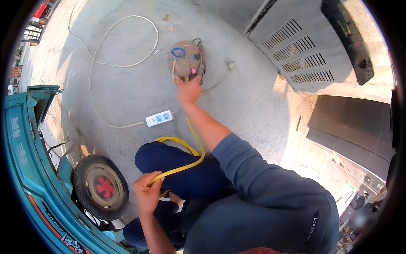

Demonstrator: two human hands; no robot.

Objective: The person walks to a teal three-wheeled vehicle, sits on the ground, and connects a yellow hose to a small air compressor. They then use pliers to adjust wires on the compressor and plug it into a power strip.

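Observation:
A rusty brown, rounded machine [185, 53], perhaps a small pump, stands on the concrete ahead, with a coil of blue cord [178, 52], a small red part and dark cables on it. My right hand [188, 90] reaches to its near side, slightly blurred, fingers closed by a brass-coloured fitting [186, 79]; what they grip is hidden. My left hand [146, 186] is closed around a yellow hose [179, 168] beside my knee. The hose loops over my dark trouser leg and runs up under my right forearm, where its far end is lost from sight.
A white power strip [159, 118] lies on the floor, its pale cable [111, 65] looping to the far left. A plug [230, 64] lies right of the machine. At left stands a teal vehicle [25, 156] with a wheel [101, 187]; a grey slotted metal panel [302, 53] rises at right.

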